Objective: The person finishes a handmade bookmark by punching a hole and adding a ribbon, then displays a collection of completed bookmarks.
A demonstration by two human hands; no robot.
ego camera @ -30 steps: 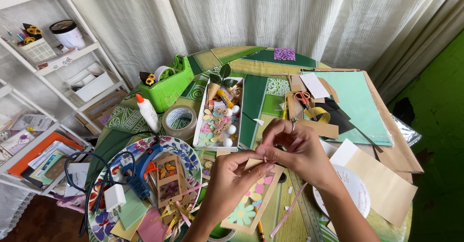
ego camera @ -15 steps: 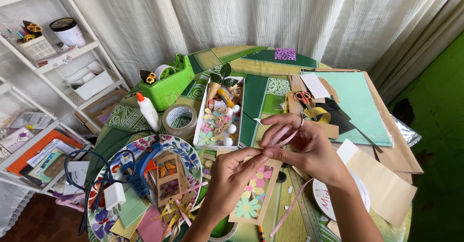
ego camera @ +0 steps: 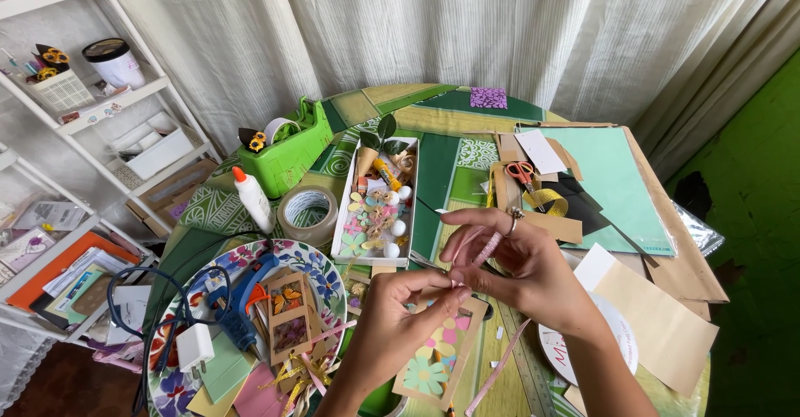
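Item: card tag with paper flowers [ego camera: 437,359], kraft-coloured, lying on the table just under the person's wrists; a length of pink ribbon [ego camera: 497,367] trailed down beside it over a ruler.

Left hand [ego camera: 400,317]: fingers pinched closed on the ribbon's lower part, tips meeting those of the other hand above the tag.

Right hand [ego camera: 521,271]: thumb and forefinger nipped on the same ribbon, a loop of it wound over the raised fingers; a ring sat on one finger. Whether a knot was already formed could not be told.

Handling note: the loop looked best served by keeping both pinches close together and the ribbon flat, drawing it snug slowly so that it would not twist or slip off the fingertips.

Near surroundings: floral plate [ego camera: 321,259] at the left, carrying a blue glue gun [ego camera: 242,296], small framed cards and paper scraps, its cable close to the left elbow and a likely snag.

Middle: white tray of paper trimmings [ego camera: 379,209], roll of clear tape [ego camera: 307,210], glue bottle [ego camera: 252,200].

Farther: orange-handled scissors [ego camera: 523,175], mint-green card sheet [ego camera: 617,179], green tape dispenser [ego camera: 292,154].

Far: white shelving [ego camera: 100,113] at the left and pale curtains [ego camera: 467,25] behind the table.
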